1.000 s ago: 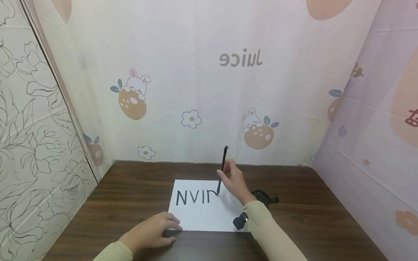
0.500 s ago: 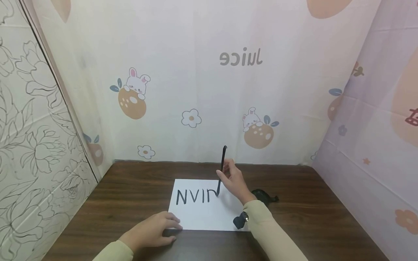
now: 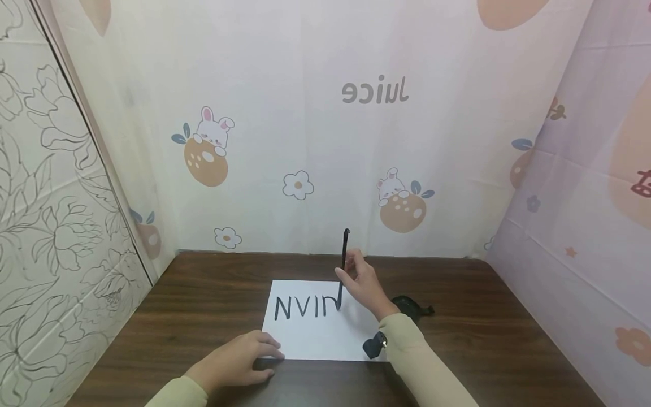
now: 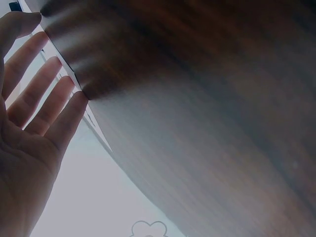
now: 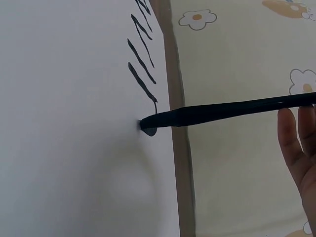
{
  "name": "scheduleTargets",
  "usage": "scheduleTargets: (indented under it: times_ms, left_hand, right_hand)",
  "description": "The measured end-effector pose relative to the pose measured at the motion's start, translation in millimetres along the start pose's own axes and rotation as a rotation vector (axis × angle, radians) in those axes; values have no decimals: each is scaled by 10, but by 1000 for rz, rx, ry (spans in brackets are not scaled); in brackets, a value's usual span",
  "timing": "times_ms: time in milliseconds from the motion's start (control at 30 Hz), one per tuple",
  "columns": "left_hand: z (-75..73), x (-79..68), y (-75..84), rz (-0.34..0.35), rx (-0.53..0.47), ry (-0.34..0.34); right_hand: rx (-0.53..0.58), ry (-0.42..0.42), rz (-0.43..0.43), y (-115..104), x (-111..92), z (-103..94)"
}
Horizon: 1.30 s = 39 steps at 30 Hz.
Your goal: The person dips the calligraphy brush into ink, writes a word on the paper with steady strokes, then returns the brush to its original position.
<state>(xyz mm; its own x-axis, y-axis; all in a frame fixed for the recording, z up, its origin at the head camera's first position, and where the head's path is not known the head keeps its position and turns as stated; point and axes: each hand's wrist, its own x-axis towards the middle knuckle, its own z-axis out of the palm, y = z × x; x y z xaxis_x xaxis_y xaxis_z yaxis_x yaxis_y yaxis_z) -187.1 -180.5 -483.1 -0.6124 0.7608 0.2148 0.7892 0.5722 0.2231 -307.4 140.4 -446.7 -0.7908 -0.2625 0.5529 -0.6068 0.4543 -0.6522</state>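
Resting the left hand on the near left corner of the white sheet, keeping the fingers loosely extended and gripping nothing. Showing black letters, N, V, I, then an unclosed fourth letter. Pressing the near-upright black brush there, pinching it between thumb and fingers of the right hand. Apparently drawing the fourth letter's curve; probably calling for continuing downward evenly. Standing straighter, with its tip lower, than a second ago.

Holds the right hand forward and raised in a pinching grip. Rests the left hand lower and nearer, with palm down and fingers apart. Slants both forearms inward.
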Motion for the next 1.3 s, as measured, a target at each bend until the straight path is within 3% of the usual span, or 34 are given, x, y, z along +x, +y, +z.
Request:
scheduleTargets:
  times_ms: [933,1300]
  left_hand:
    - [-23,3,17,3,-11,0]
    - [-36,5,33,-31,-15,-27]
  right_hand:
    - [-4,-83,8,-70,7,29]
    - [18,-98,36,-98,12,53]
